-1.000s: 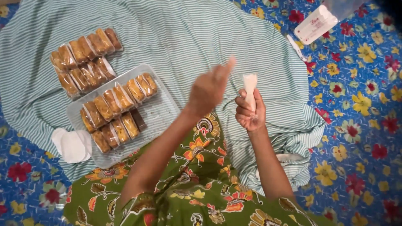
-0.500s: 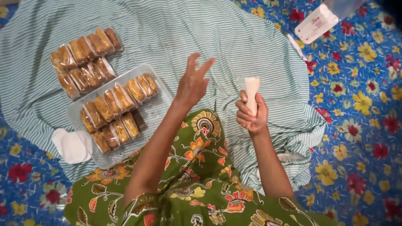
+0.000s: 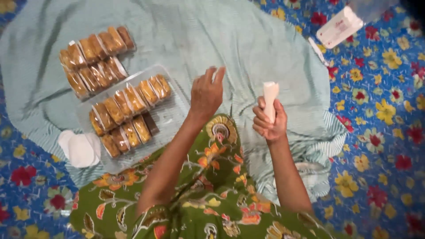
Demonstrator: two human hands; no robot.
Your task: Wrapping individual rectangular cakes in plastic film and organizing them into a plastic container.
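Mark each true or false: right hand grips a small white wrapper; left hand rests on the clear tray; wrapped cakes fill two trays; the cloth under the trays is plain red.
1. The right hand grips a small white wrapper: true.
2. The left hand rests on the clear tray: false, it is raised beside it, fingers open.
3. The wrapped cakes sit in two trays: true.
4. The cloth is plain red: false, pale green with fine stripes.

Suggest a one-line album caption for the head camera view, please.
Right hand grips a rolled white wrapper; left hand hangs open beside trays of wrapped cakes.
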